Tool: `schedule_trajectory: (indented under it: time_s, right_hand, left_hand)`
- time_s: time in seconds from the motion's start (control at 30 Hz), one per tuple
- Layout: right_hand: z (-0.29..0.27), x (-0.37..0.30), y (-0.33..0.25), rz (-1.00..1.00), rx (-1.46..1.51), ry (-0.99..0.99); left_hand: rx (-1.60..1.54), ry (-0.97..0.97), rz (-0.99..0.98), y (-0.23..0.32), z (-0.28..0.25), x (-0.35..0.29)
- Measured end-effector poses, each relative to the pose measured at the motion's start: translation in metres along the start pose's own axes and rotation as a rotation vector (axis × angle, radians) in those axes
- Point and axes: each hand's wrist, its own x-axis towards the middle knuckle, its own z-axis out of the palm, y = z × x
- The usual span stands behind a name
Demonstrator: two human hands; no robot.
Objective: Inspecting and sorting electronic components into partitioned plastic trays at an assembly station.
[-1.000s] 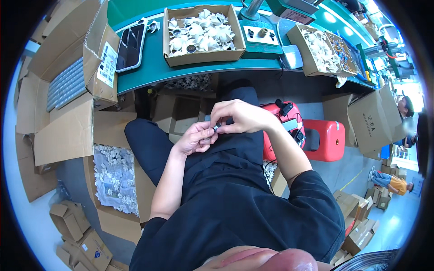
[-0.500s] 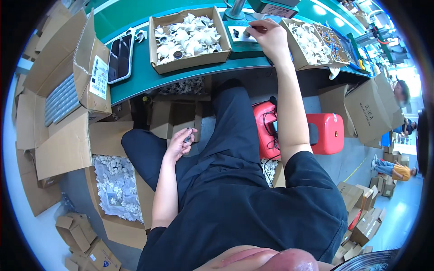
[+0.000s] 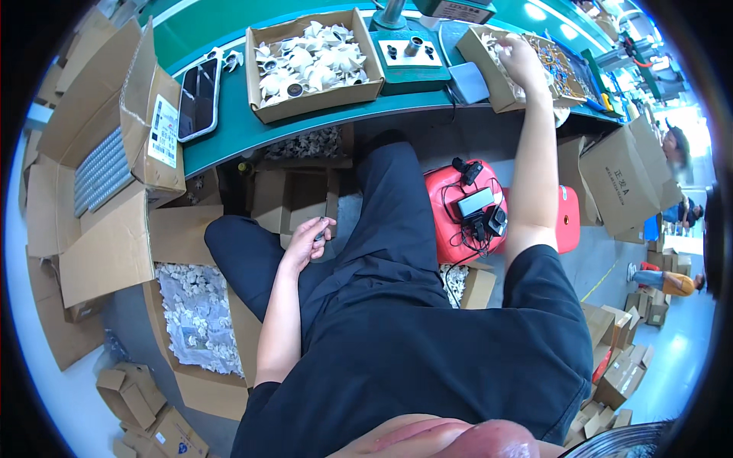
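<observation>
My right hand point(image 3: 523, 62) is over the near left part of the right-hand carton point(image 3: 500, 88), which holds white finned wheels. Its fingers are bent down among the wheels, and whatever they grip cannot be told apart. Low over my lap, my left hand point(image 3: 308, 239) is closed around a small dark piece point(image 3: 320, 234), mostly hidden by the fingers. Left of my right hand, a green press base carries a pale plate point(image 3: 398, 55) with a short upright metal cylinder point(image 3: 414, 46) and small dark fittings. Another carton point(image 3: 263, 112) of white finned wheels point(image 3: 313, 61) stands left of the press.
A blue-grey pad point(image 3: 468, 82) lies at the bench edge. A phone point(image 3: 200, 99) rests at the left, near an open carton of grey cylinders point(image 3: 104, 172). Coloured wires point(image 3: 561, 65) fill a tray at the right. Below, a red stool point(image 3: 450, 206) holds cables and chargers.
My right hand has left the press plate and moved right to the carton of white wheels, uncovering the metal cylinder and the blue-grey pad. My left hand has stayed over my lap.
</observation>
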Motion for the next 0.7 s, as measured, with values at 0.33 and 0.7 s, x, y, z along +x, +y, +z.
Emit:
schedule_trajectory:
  time_s: [0.33, 0.7]
  right_hand:
    - [-0.002, 0.004, 0.033, 0.119, -0.100, -0.163]
    - [0.027, -0.031, -0.108, -0.143, 0.927, -0.183]
  left_hand:
    - [0.004, -0.022, 0.007, 0.003, 0.002, 0.002]
    - [0.021, -0.005, -0.029, 0.002, 0.001, 0.007]
